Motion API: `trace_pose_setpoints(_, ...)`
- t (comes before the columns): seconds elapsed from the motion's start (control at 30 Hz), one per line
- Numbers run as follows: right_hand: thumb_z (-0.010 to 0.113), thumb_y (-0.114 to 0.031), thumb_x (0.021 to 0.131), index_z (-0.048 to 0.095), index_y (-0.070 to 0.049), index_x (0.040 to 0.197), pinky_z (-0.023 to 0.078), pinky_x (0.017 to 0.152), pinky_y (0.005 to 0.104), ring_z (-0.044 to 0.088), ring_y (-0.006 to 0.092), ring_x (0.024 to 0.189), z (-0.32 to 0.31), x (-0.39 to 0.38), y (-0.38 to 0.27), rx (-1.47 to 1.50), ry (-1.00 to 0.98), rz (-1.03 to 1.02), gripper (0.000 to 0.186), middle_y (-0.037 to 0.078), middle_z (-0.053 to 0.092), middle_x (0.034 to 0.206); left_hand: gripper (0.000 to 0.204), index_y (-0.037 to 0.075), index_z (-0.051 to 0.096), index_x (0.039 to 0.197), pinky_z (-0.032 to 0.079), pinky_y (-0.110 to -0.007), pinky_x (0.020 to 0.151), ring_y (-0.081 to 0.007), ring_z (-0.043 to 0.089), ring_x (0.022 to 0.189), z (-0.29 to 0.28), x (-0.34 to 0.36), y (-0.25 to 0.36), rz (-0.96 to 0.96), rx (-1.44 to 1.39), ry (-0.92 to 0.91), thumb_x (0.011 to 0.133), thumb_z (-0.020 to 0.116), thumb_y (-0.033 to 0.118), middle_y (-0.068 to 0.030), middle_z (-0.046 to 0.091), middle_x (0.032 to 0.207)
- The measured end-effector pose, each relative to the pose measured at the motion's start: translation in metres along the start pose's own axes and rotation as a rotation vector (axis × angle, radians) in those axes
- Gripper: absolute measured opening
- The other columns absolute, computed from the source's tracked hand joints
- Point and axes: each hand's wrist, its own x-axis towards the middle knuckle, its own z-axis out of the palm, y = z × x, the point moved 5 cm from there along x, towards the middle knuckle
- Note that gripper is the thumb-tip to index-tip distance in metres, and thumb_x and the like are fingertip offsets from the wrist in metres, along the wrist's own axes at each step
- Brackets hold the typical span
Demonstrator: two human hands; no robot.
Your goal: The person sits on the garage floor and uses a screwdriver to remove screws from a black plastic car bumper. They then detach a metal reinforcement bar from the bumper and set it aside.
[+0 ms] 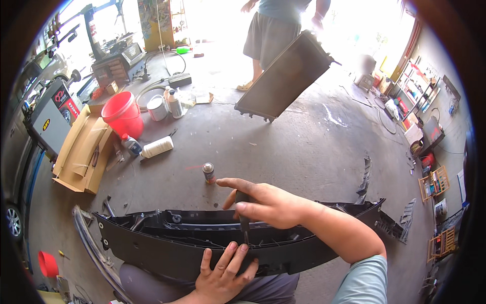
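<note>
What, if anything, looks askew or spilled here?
A white bottle lies on its side near the red bucket, unlike the upright dark-capped bottle behind it. A whitish patch marks the floor, possibly a spill.

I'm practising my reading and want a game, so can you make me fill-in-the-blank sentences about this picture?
1. The right hand grips a dark-handled tool with a thin metal shaft, called a ____.
2. The left hand rests on a long part whose colour is ____.
3. The bucket beside the cardboard box is coloured ____.

Missing words: screwdriver; black; red.
</note>
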Motion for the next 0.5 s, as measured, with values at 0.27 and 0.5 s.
trace_pose_setpoints(0.27, 0.080, -0.029, 0.107, 0.067, -0.002, 0.150, 0.060, 0.096, 0.0448, 0.079, 0.0358, 0.104, -0.003, 0.003, -0.011, -0.120, 0.016, 0.141, 0.052, 0.026, 0.080, 0.110, 0.044, 0.035, 0.065, 0.128, 0.023, -0.067, 0.136, -0.0279, 0.058, 0.151, -0.002, -0.003, -0.001, 0.002, -0.002, -0.027, 0.088, 0.082, 0.035, -0.0064, 0.059, 0.155)
trace_pose_setpoints(0.5, 0.071, -0.026, 0.113, 0.052, 0.003, 0.161, 0.061, 0.096, 0.0470, 0.076, 0.0380, 0.119, 0.003, -0.002, 0.008, 0.305, -0.007, 0.111, 0.059, 0.025, 0.079, 0.123, 0.057, 0.036, 0.065, 0.135, 0.021, -0.069, 0.135, -0.0297, 0.056, 0.154, 0.000, -0.005, -0.001, 0.013, -0.018, -0.044, 0.081, 0.085, 0.038, -0.0082, 0.058, 0.157)
